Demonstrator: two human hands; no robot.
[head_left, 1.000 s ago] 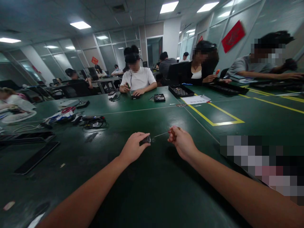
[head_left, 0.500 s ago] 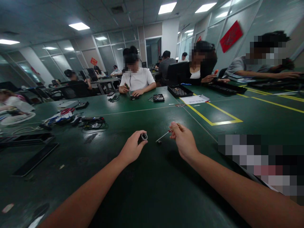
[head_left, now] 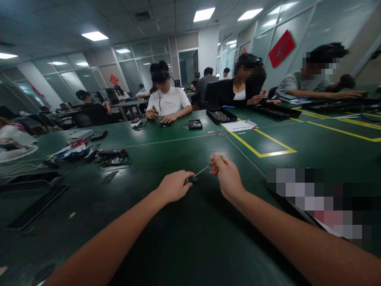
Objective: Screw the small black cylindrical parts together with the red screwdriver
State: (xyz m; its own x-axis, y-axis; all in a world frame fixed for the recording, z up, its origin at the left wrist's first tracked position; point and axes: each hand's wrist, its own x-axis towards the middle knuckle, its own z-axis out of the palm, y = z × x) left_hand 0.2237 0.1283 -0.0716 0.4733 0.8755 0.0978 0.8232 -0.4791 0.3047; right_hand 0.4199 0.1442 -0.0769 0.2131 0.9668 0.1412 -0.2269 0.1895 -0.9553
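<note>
My left hand (head_left: 175,186) pinches a dark piece (head_left: 186,181), my right hand (head_left: 228,174) a slim rod (head_left: 202,170) — likely light, stiff, best held by one end.

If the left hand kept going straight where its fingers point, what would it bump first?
Probably the small dark piece just past its fingertips, or the thin metal rod beside it; depth is unclear.

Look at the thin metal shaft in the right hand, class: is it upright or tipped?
Tipped: the thin metal shaft runs slantwise from the right hand toward the left hand, its far end lower in view.
</note>
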